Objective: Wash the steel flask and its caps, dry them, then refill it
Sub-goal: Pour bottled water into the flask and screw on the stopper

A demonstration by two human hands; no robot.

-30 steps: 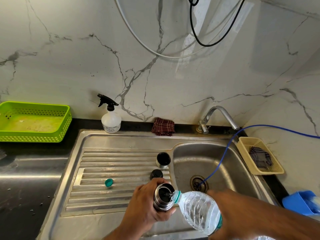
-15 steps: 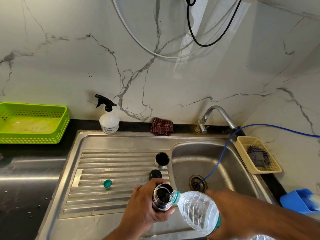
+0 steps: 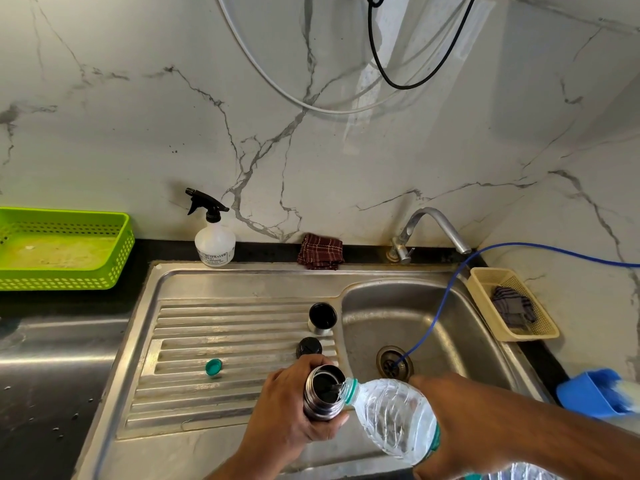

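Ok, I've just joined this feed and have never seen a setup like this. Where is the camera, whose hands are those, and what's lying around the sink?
There is no machine here. A person works with bare hands, and the single picture comes from a camera worn on their head, looking down at a kitchen sink.

The left hand grips the open steel flask near the front of the drainboard. The right hand grips a tilted plastic water bottle with its mouth at the flask's opening, so this looks like the refill.

On the drainboard lie a steel cup cap, a black inner cap and a small teal bottle cap. At the back are a spray bottle, a folded checked cloth and the tap.
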